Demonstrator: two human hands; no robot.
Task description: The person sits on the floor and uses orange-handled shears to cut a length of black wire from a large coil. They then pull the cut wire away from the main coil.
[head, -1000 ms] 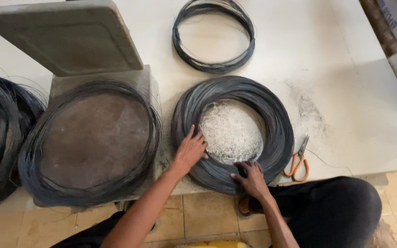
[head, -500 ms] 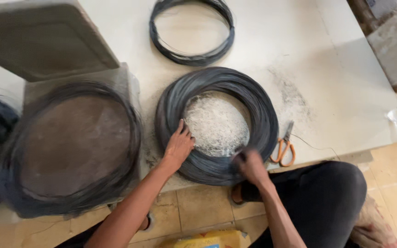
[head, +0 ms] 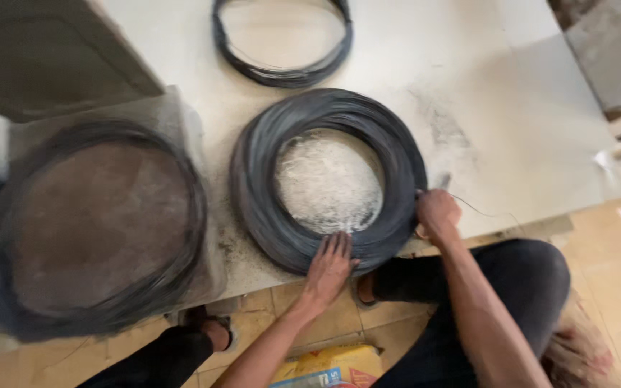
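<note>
Pressing flat with the left hand [head: 328, 267], fingers spread and open, on the near rim of the thick dark grey coil of steel wire [head: 267, 208] in the middle of the counter. Closing the right hand [head: 436, 213] in a fist at the right rim of the same coil, apparently around a thin loose wire end [head: 472, 207] trailing off to the right; cannot tell for sure what is inside the fist.

Compared with a second ago: left hand moved from the left side of the rim to the near edge, right hand moved from the near edge up to the right side. Orange-handled scissors, seen beside the coil before, now mostly hidden behind the right hand. Meaning, as a judgement: coil now steadied from the front, loose end taken at the side.

Going from the left: a wide dark wire coil on a grey square block [head: 95, 230], blurred, with a grey slab [head: 52, 50] behind it. Then the held coil, with a heap of pale whitish shavings [head: 328, 183] in its centre. Beyond it, a thinner dark ring of wire [head: 282, 47], well apart from the hands. Further right, a bare pale stone counter [head: 519, 108] with grey smudges.

Below the counter edge: glossy yellow floor tiles [head: 612, 287], a yellow bag [head: 325, 370], dark trousers over the bent knee [head: 519, 280].
</note>
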